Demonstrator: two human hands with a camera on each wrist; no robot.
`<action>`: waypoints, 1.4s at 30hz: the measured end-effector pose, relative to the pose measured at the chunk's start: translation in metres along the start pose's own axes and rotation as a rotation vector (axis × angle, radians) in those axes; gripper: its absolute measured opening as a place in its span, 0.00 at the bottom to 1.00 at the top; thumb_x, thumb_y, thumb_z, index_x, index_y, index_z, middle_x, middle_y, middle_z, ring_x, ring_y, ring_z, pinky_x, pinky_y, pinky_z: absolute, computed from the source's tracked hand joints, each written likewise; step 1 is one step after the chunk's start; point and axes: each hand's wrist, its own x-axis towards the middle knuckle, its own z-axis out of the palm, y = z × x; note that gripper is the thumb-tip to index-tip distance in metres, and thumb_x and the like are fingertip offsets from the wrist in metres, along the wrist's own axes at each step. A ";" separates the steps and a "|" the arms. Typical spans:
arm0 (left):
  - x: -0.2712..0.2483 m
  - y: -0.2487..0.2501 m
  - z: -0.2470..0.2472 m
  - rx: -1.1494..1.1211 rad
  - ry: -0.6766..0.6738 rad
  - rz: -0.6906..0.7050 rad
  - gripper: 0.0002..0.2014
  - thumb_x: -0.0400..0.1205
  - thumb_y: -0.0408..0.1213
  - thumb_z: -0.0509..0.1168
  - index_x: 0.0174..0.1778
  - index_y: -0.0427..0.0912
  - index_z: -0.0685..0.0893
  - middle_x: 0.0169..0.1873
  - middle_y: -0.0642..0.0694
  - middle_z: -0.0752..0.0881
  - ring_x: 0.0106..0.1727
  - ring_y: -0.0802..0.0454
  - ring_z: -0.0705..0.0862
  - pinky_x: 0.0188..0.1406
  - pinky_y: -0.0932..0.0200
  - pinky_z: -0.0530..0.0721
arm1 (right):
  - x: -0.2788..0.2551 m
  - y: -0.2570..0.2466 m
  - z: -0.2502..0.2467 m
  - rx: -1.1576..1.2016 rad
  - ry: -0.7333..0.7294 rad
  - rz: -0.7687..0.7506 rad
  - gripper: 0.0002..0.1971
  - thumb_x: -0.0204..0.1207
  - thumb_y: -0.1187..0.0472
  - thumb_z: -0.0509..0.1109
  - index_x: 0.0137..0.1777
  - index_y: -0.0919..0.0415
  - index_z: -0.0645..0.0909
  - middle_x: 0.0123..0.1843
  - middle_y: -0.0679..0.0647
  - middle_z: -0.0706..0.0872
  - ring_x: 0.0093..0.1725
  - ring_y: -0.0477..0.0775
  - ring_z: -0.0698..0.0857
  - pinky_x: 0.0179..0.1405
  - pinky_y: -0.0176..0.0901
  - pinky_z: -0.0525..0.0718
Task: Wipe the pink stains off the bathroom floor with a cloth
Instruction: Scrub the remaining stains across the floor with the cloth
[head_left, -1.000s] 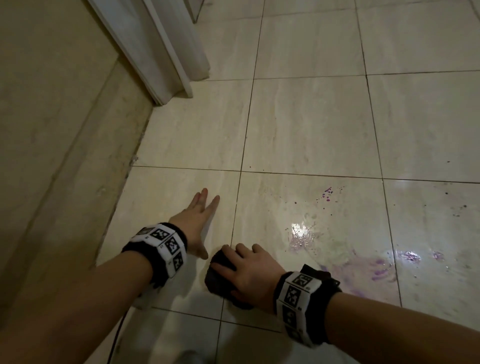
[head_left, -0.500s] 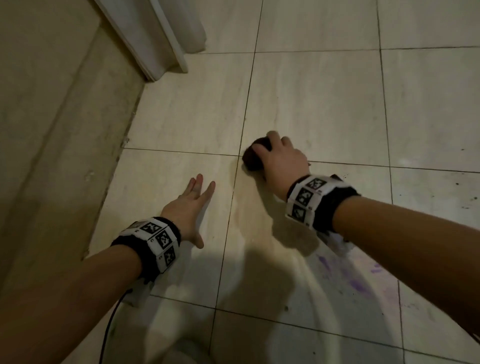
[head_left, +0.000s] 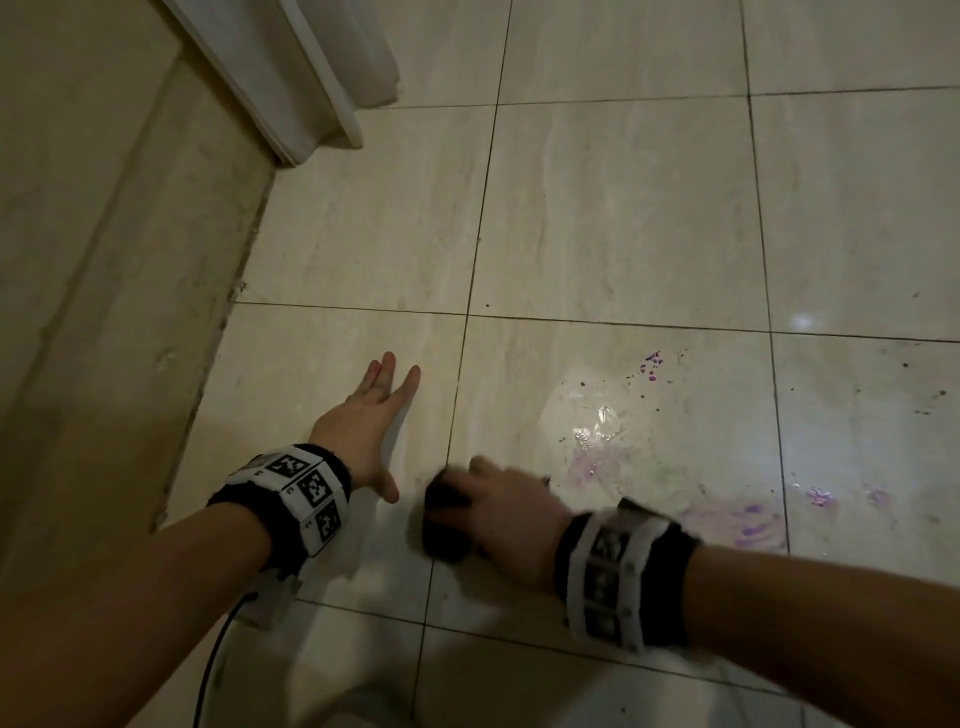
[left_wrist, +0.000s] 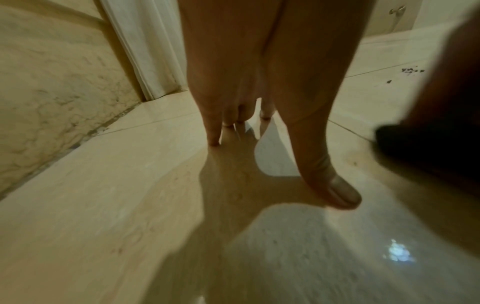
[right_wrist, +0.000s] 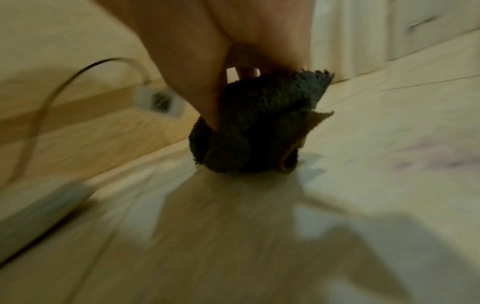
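Half a second ago the right hand (head_left: 506, 512) had the cloth (head_left: 445, 519) pushed out to the far grout line, up ahead of the left hand; now it has come back toward the person and sits just to the right of the left thumb, much where it was a second ago. The hand is blurred in the head view, so exactly how the fingers lie there is hard to tell, but the right wrist view shows the thumb and fingers curled round the bunched dark cloth (right_wrist: 249, 127), which is pressed on the floor (head_left: 623, 218).

With the arm drawn back, the pink stains (head_left: 748, 525) show again: a smeared patch beside the right wrist, small specks (head_left: 652, 364) further out on the same tile, and two faint dabs (head_left: 821, 496) on the next tile to the right. A wet, shiny streak (head_left: 597, 423) lies between the specks and the smear.

The left hand (head_left: 363, 431) has stayed flat on its tile, fingers straight and close together, thumb spread out to the side. The wall (head_left: 78, 260) and white door frame (head_left: 291, 88) stand to the left.
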 end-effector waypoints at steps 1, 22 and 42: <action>0.000 0.000 0.000 -0.002 0.001 -0.002 0.69 0.61 0.46 0.82 0.80 0.54 0.30 0.79 0.48 0.26 0.81 0.52 0.31 0.77 0.52 0.68 | 0.006 0.013 -0.012 0.058 0.107 0.084 0.23 0.75 0.61 0.69 0.71 0.50 0.74 0.69 0.57 0.71 0.63 0.62 0.72 0.57 0.56 0.79; -0.008 0.015 -0.006 0.076 -0.012 0.012 0.68 0.65 0.48 0.80 0.80 0.47 0.28 0.79 0.45 0.26 0.82 0.49 0.33 0.80 0.50 0.62 | -0.044 0.019 0.000 0.123 0.114 0.117 0.19 0.77 0.58 0.66 0.68 0.48 0.77 0.68 0.55 0.72 0.62 0.61 0.73 0.61 0.55 0.78; -0.003 0.061 0.000 0.050 0.004 0.187 0.65 0.67 0.52 0.78 0.81 0.49 0.31 0.79 0.48 0.27 0.82 0.53 0.33 0.81 0.54 0.59 | -0.077 0.046 -0.006 0.134 0.214 0.192 0.26 0.67 0.68 0.75 0.67 0.52 0.80 0.63 0.60 0.77 0.58 0.63 0.77 0.54 0.49 0.81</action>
